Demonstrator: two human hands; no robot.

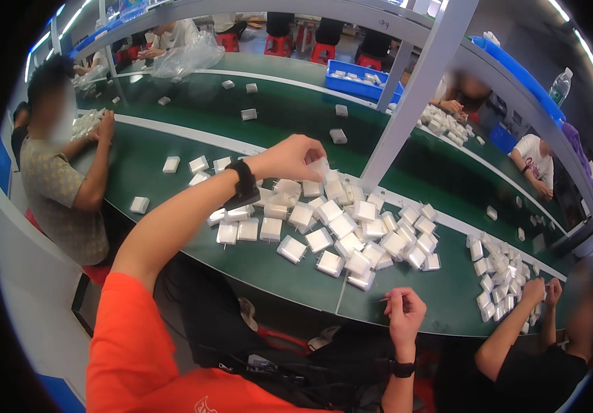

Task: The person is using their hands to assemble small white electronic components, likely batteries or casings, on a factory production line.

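A heap of white plug-in chargers [341, 226], several with metal prongs showing, lies on the green work surface [296, 277] before me. At the heap's far side, my left hand [288, 157] pinches one pale charger [320, 167] in its fingertips, just over the others. My right hand [404, 313] is raised at the near edge of the surface, apart from the heap. Its fingers are curled closed around a thin, dark-tipped object [384, 300], mostly hidden and too small to name.
Loose chargers [170, 164] lie left of the heap, and others sit on the belt [286, 103] beyond. A grey metal post [417, 93] rises behind the heap. Co-workers sit on both sides; one's hands [543, 292] work at another pile [499, 279] on the right. A blue bin [358, 84] stands farther back.
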